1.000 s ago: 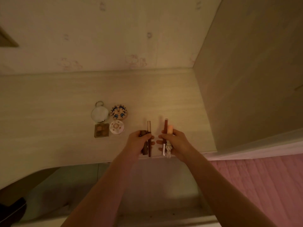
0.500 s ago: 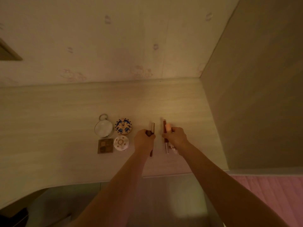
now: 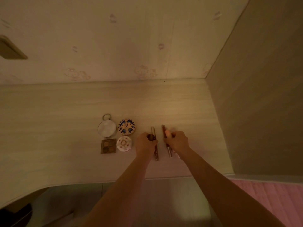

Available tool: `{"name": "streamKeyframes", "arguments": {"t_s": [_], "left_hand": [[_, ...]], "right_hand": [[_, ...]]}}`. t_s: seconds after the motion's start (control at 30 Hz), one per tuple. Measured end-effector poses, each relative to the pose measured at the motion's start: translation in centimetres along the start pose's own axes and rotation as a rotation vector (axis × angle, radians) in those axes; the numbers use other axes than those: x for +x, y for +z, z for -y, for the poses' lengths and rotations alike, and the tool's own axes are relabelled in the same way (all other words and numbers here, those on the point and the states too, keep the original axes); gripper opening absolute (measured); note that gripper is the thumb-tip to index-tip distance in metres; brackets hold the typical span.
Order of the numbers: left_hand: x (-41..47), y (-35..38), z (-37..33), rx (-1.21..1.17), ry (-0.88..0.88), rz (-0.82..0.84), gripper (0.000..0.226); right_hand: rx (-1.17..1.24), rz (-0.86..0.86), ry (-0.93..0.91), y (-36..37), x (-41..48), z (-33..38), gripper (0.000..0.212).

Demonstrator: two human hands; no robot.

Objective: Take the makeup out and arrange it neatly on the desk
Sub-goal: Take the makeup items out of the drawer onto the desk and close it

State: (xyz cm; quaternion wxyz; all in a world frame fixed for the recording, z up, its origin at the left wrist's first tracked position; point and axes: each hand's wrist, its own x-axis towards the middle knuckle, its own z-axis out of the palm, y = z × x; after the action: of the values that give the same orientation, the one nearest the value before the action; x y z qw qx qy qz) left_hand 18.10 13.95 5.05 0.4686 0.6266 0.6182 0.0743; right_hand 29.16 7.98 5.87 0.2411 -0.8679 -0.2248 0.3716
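On the pale wooden desk (image 3: 65, 128) my left hand (image 3: 145, 144) is closed on slim makeup sticks (image 3: 154, 132), a brown-capped one and a pale-tipped one, whose lower ends poke out below the palm. My right hand (image 3: 177, 141) grips another bunch of sticks (image 3: 164, 131), a dark red one, a peach-tipped one and a silver-ended one. Both bunches lie lengthwise, low over the desk; contact with it is unclear. Left of my hands sit a round mirror compact (image 3: 106, 128), a blue-patterned round case (image 3: 126, 126), a white round case (image 3: 124, 143) and a square brown eyeshadow palette (image 3: 108, 146).
A wall with faint cartoon prints (image 3: 144, 72) rises behind the desk, and a plain side panel (image 3: 255, 104) closes it on the right. A pink quilted bed (image 3: 270, 199) lies at the lower right. The desk's front edge (image 3: 82, 183) curves down to the left.
Both hands have carried their sticks forward from the desk's front edge to the middle of the desk, level with the compacts. The view has tilted up and forward.
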Motion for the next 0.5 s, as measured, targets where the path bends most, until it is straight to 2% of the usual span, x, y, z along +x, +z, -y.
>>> {"name": "streamKeyframes", "arguments": {"t_s": [0.17,0.23,0.3,0.5], "left_hand": [[-0.26,0.20,0.53,-0.227,-0.053,-0.025,0.033],[-0.30,0.40,0.49,-0.252,-0.064,-0.048,0.035],[-0.34,0.44,0.36,-0.241,-0.058,-0.079,0.033],[0.05,0.66,0.80,-0.086,0.019,-0.120,0.022]], "right_hand": [[0.066,-0.032,0.017,0.01,0.01,-0.48,0.047],[0.059,-0.022,0.019,-0.09,0.02,-0.67,0.043],[0.049,-0.016,0.004,-0.22,0.05,-0.65,0.037],[-0.002,-0.021,-0.068,0.24,0.34,-0.13,0.039]]}}
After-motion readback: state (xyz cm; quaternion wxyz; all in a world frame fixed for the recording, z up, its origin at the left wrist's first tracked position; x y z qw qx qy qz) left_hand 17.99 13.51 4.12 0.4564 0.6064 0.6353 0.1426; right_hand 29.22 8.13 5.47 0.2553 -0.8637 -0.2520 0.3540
